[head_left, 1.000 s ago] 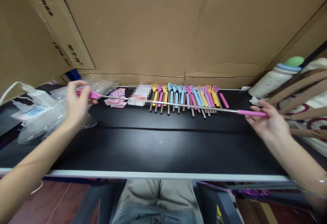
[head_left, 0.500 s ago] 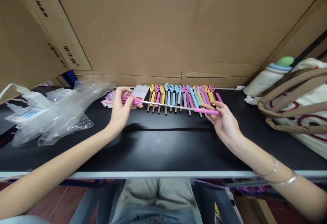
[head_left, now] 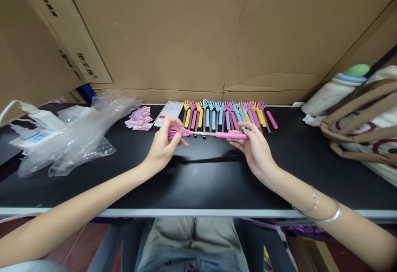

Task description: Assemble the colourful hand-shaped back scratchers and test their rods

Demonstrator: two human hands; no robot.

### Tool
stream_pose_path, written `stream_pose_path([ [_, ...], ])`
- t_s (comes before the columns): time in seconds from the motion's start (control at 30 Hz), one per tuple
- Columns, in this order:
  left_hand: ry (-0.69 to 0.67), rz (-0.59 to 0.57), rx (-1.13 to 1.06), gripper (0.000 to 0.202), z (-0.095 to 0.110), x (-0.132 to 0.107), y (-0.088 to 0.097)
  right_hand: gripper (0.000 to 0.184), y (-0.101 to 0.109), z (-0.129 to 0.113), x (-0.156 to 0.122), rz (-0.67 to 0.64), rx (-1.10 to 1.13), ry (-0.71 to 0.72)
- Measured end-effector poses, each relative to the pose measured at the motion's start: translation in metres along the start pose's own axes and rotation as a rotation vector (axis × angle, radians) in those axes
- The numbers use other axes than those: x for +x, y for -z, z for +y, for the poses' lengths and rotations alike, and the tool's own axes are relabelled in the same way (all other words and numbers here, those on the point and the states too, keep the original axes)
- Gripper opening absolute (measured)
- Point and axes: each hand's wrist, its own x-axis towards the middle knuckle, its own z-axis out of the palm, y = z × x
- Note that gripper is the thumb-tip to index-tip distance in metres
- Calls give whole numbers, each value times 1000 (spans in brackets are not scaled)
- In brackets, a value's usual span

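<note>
A pink telescopic back scratcher (head_left: pixel 231 135) is held level above the black table, its metal rod partly drawn out. My left hand (head_left: pixel 166 141) is closed around the clawed head. Fingers of my right hand (head_left: pixel 256 145) grip the far end of the pink handle. Behind it lies a row of back scratchers (head_left: pixel 211 114) in yellow, pink, blue and purple, claws toward the cardboard. A lone pink handle (head_left: pixel 271 120) lies at the row's right end, its other parts not visible.
Left of the row lie a phone (head_left: pixel 167 112) and a pile of small printed cards (head_left: pixel 139 119). Clear plastic bags (head_left: pixel 83 135) cover part of a power strip (head_left: pixel 34 137). A bottle (head_left: pixel 331 94) and a bag (head_left: pixel 366 135) stand right. Cardboard (head_left: pixel 186 32) walls the back.
My hands have come closer together, and the back scratcher's rod has become much shorter between them. The view has shifted slightly.
</note>
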Motion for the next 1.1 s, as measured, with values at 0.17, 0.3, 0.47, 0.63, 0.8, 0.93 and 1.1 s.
stream_pose_path([
  [0.17,-66,13,61,16,7,12,16,15,11,-11,5,-183,-6,-90],
  [0.3,-15,-128,178,23,5,21,33,27,27,-24,20,-400,-175,-49],
  [0.47,-41,-382,414,26,4,29,40,34,38,-38,34,-612,-617,138],
  [0.63,-189,-424,795,22,8,26,27,27,19,-36,23,-598,-1143,507],
  [0.8,-416,-392,1030,24,9,22,15,25,-5,-19,7,-536,-1427,739],
  [0.93,-568,-374,1128,23,8,17,6,33,-10,-13,2,-480,-1551,850],
  [1.1,-644,-341,1208,27,11,15,13,37,5,-22,4,-407,-1607,938],
])
